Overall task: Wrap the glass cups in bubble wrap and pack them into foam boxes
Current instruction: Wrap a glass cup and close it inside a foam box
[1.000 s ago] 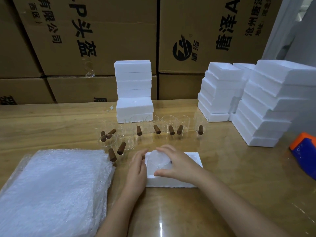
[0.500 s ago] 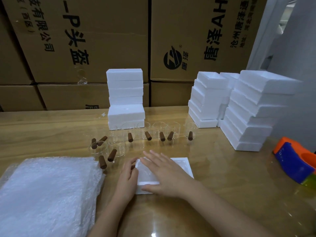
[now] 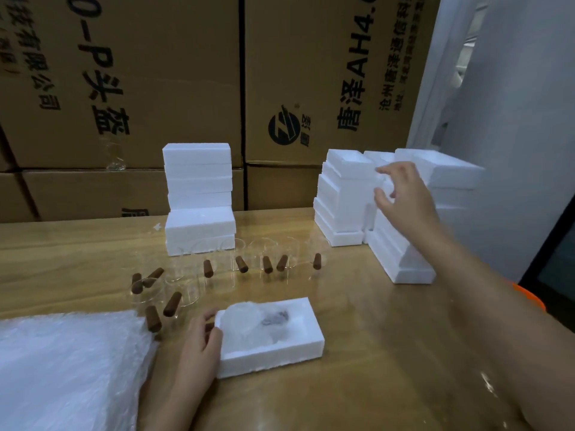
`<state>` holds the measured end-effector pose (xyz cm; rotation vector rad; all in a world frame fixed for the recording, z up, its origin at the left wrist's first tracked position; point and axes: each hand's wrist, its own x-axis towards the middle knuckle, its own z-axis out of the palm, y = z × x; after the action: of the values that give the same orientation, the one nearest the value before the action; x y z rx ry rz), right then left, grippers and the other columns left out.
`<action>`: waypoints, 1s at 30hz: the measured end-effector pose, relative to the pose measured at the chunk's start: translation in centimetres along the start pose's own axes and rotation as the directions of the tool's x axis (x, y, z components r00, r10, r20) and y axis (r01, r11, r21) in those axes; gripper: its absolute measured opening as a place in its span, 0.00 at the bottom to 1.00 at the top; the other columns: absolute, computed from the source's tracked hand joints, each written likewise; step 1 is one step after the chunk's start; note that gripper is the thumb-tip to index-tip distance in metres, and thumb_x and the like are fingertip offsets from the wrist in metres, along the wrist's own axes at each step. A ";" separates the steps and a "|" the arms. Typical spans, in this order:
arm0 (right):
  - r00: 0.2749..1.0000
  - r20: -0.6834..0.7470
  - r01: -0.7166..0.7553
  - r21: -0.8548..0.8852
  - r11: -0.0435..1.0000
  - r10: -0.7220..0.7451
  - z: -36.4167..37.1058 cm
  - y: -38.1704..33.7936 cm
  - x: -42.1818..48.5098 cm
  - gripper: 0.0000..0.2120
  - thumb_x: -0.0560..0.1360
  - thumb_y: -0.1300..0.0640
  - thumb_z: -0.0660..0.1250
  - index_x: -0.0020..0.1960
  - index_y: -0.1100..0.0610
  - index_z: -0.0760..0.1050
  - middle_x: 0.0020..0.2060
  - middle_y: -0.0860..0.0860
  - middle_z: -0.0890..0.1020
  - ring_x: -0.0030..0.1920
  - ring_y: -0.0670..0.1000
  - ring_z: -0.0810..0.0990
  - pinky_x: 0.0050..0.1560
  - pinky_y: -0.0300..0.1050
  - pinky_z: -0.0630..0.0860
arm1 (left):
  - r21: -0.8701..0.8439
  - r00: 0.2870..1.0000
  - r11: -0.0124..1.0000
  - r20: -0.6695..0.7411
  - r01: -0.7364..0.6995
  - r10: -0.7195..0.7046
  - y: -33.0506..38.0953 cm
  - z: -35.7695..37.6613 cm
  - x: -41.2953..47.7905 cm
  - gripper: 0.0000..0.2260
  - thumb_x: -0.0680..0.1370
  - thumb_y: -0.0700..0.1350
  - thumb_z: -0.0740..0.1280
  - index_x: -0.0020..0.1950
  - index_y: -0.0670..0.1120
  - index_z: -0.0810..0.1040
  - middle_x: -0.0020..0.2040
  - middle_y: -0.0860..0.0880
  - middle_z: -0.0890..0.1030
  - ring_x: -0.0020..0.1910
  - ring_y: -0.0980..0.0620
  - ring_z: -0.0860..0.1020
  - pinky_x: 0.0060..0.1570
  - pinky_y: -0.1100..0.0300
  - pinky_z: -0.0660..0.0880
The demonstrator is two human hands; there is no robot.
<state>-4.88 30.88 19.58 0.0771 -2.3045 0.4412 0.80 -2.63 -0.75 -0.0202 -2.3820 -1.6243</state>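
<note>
Glass cups (image 3: 273, 259), unwrapped, stand upright in a loose row across the middle of the table (image 3: 373, 337), bunching at the row's left end; their brown stub handles (image 3: 240, 264) stick out mostly toward the near edge, at mixed angles. One wrapped cup (image 3: 255, 325) lies inside the open foam box (image 3: 270, 357) near the front edge, filling the left and middle of the cavity; a greyish patch shows through the wrap, and which way the cup itself points cannot be told. Box: open side up, long axis running left to right, right end turned slightly away. Left hand (image 3: 199, 343): fingers curled against the box's left end wall, thumb on the rim, holding it. Right hand (image 3: 404, 197): raised at the top of the stacked foam trays (image 3: 342, 206), thumb and fingers spread apart, holding nothing; contact with the foam cannot be confirmed. Closed foam boxes (image 3: 199, 194) are stacked behind the row. Bubble wrap sheets (image 3: 62, 368) lie piled at near left, beside the left forearm.
</note>
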 end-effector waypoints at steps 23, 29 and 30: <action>0.990 0.141 -0.052 0.307 0.950 0.008 -0.2 -4.2 -5.7 0.32 0.72 0.56 0.73 0.70 0.45 0.62 0.61 0.47 0.68 0.51 0.45 0.70 0.46 0.33 0.70 | -0.001 1.000 1.000 -0.010 0.027 -0.027 0.0 -0.4 0.0 0.12 0.80 0.39 0.60 0.57 0.55 0.73 0.55 0.56 0.73 0.49 0.68 0.72 0.43 0.73 0.66; 0.914 0.373 -0.404 0.823 0.400 0.156 4.0 -6.2 -10.8 0.17 0.68 0.55 0.72 0.55 0.49 0.73 0.38 0.43 0.81 0.29 0.41 0.74 0.24 0.37 0.70 | -0.197 0.991 0.977 -0.095 0.076 -0.096 -0.1 -0.7 0.2 0.09 0.80 0.42 0.61 0.55 0.51 0.79 0.56 0.53 0.79 0.54 0.60 0.77 0.50 0.64 0.72; 0.892 0.428 -0.451 0.828 0.333 0.144 4.7 -6.1 -11.2 0.15 0.67 0.53 0.71 0.53 0.48 0.75 0.36 0.42 0.81 0.29 0.41 0.74 0.26 0.37 0.70 | -0.266 0.986 0.960 -0.116 0.081 -0.116 0.0 -0.9 0.2 0.10 0.80 0.41 0.61 0.55 0.50 0.80 0.56 0.53 0.80 0.56 0.56 0.78 0.54 0.59 0.74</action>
<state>0.87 22.65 10.37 0.2682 -2.0086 2.0330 0.82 -3.46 -0.44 0.1540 -2.0884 -1.9126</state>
